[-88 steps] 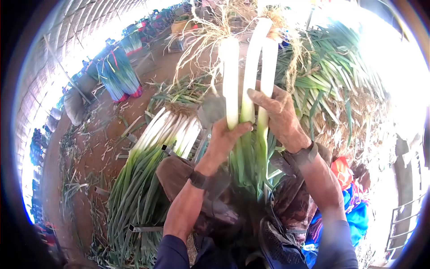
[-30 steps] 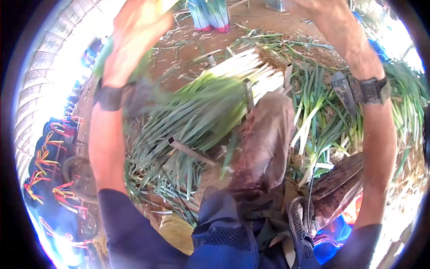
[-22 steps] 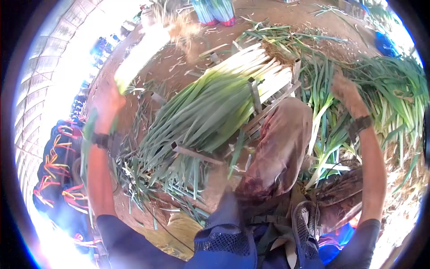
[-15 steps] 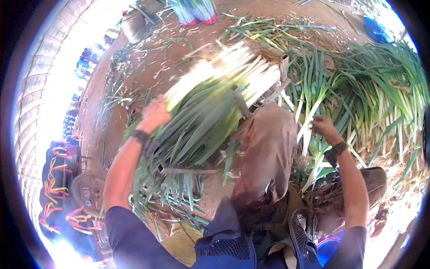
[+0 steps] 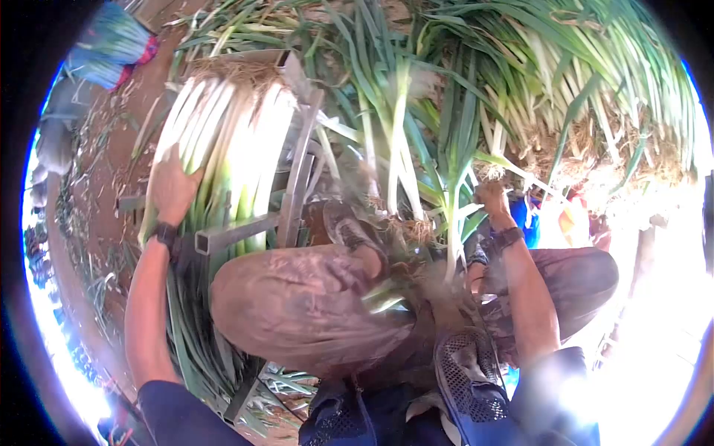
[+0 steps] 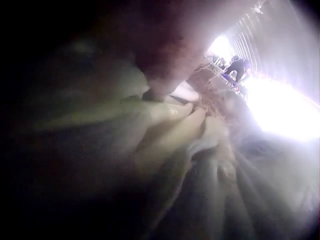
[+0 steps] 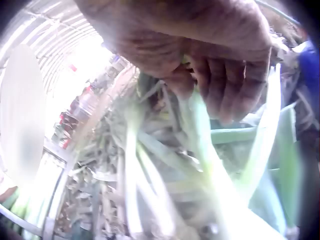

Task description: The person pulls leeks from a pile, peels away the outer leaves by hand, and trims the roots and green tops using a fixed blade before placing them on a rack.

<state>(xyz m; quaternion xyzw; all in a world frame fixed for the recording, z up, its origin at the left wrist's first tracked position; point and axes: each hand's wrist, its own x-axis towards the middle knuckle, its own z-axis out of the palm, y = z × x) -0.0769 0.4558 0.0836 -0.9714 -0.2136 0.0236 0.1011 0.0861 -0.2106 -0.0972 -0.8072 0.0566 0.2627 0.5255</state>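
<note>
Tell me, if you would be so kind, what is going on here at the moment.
A person with knees bent is handling long green onions. The left hand rests on the pale stalks of a laid-out bunch, which lies in a metal frame with its roots at the far end. The right hand pinches a single stalk on the other side, and a larger loose pile lies beyond it.
</note>
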